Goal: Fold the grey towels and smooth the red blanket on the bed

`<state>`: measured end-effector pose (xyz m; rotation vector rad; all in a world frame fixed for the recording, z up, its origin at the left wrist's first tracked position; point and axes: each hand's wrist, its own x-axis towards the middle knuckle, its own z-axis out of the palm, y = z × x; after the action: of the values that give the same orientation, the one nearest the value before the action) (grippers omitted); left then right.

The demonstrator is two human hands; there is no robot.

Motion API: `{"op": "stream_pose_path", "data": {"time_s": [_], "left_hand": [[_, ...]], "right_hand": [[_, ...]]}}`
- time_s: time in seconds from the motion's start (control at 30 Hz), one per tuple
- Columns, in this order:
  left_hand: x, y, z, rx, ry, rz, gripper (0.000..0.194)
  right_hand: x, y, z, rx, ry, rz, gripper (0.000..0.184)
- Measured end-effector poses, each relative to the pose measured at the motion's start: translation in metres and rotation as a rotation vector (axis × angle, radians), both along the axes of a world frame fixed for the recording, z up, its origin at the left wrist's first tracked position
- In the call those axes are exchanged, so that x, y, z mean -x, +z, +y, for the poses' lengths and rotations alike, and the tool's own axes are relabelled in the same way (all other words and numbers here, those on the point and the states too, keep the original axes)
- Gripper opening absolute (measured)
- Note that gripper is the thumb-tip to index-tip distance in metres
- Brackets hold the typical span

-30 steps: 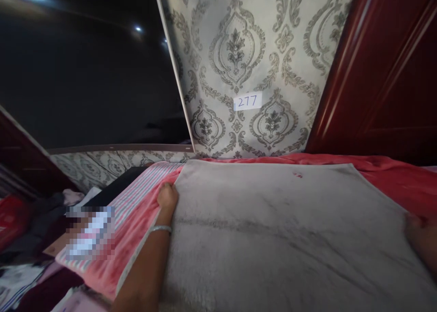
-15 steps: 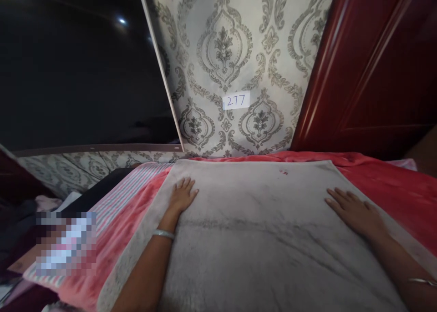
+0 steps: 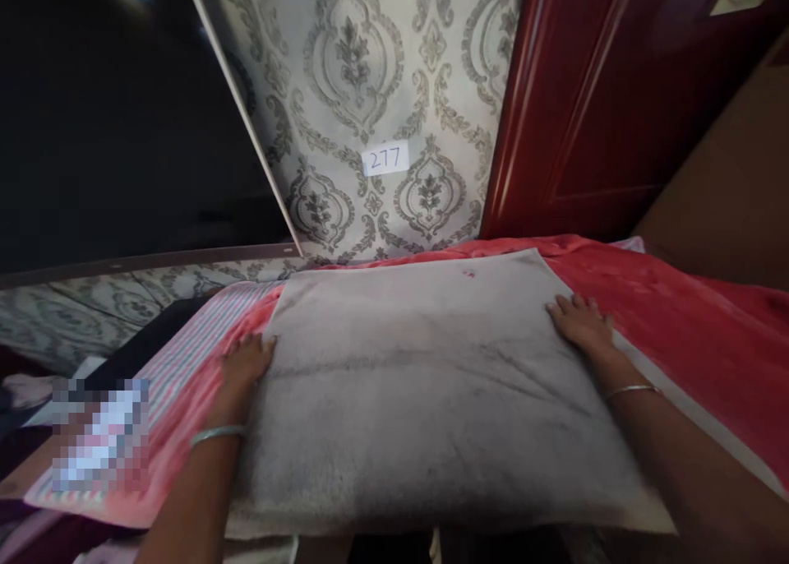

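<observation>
A grey towel-like cloth [image 3: 407, 399] lies spread out, with a few shallow creases across its middle and a small reddish mark near its far edge. My left hand [image 3: 245, 358] rests at its left edge, fingers apart, partly over the pink cover beneath. On the opposite edge lies my right hand [image 3: 583, 321], flat with its fingers spread. Neither hand grasps anything. Under the grey cloth is a red-pink plush blanket [image 3: 684, 334], showing on both sides.
A striped cloth [image 3: 228, 325] shows at the left. Behind stand a large dark screen [image 3: 136, 128], patterned wallpaper [image 3: 351, 79] with a paper label [image 3: 385, 159] reading 277, and a dark red wooden panel [image 3: 592, 104]. A blurred patch [image 3: 102, 436] covers something at the left.
My left hand has slid left and nearer, to the cloth's left edge. My right hand stays by the right edge. The camera view has shifted, showing the cloth's near edge.
</observation>
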<state>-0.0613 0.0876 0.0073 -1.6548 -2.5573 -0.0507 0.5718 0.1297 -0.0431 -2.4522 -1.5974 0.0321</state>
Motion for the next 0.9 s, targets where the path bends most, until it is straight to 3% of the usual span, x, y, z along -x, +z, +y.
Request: {"op": "stream_pose_path", "data": {"time_s": [0.07,0.1,0.13,0.23,0.27,0.33,0.4,0.47,0.57,0.77,0.9], "left_hand": [[-0.027,0.001,-0.012,-0.068,-0.018,0.044,0.068],[-0.047,-0.001,-0.018,-0.093,-0.086,0.069,0.069],[-0.070,-0.005,-0.024,-0.075,-0.205,0.077,0.067],[-0.139,-0.024,-0.041,0.017,-0.756,0.047,0.060],[-0.157,-0.032,-0.047,0.025,-0.871,0.027,0.060],[-0.181,-0.044,-0.054,0.010,-0.960,-0.001,0.059],[-0.188,-0.051,-0.058,-0.003,-0.946,-0.016,0.059],[-0.182,-0.051,-0.058,0.004,-0.894,-0.014,0.059],[-0.155,-0.043,-0.057,0.047,-0.728,0.019,0.061],[-0.052,-0.027,-0.073,0.095,-0.325,-0.020,0.067],[-0.009,-0.022,-0.090,0.024,-0.159,-0.089,0.069]], "right_hand": [[0.031,0.005,-0.013,-0.014,0.078,-0.043,0.059],[0.052,0.007,-0.021,-0.048,0.204,-0.069,0.057],[0.076,0.007,-0.031,-0.058,0.332,-0.079,0.057],[0.144,0.005,-0.062,0.024,0.689,-0.050,0.061],[0.162,0.003,-0.071,0.050,0.765,-0.033,0.061],[0.183,-0.001,-0.084,0.062,0.828,-0.009,0.062],[0.183,-0.003,-0.087,0.058,0.820,0.011,0.062],[0.164,-0.002,-0.085,0.058,0.765,0.022,0.063],[0.108,0.000,-0.083,0.076,0.582,0.013,0.063],[-0.026,-0.009,-0.121,0.096,0.124,-0.013,0.061],[-0.068,-0.020,-0.146,0.061,-0.005,-0.026,0.062]]}}
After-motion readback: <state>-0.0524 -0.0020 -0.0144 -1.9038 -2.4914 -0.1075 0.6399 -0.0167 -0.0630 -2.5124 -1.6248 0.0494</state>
